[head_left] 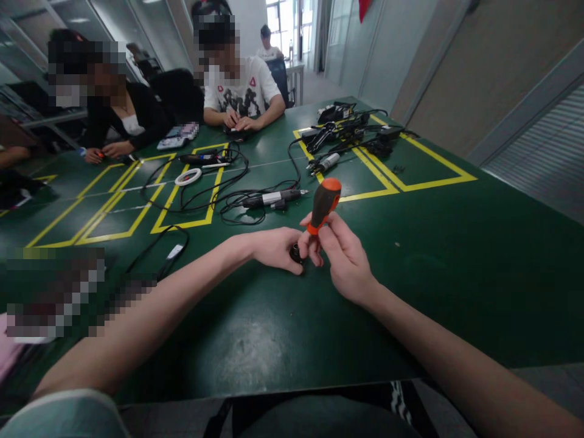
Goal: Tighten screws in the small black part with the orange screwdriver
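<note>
Fingers (pixel 338 227) of the right hand (pixel 352 263) pinch a tilted screwdriver (pixel 324 204) low on the handle, left hand (pixel 277 248) curled round a small dark part (pixel 296 253) just below it, so imo an off-angle push could slip and jab skin.

We had a messy heap of black cables (pixel 349 131) on our green tabletop (pixel 456 261), plus a white ring (pixel 177 180) and yellow lines (pixel 438 184).

The lone view looks from the person's head — forward and down over the counter (pixel 456 274), left hand (pixel 276 246) and right hand (pixel 350 261) close, window (pixel 286 15) far off.
</note>
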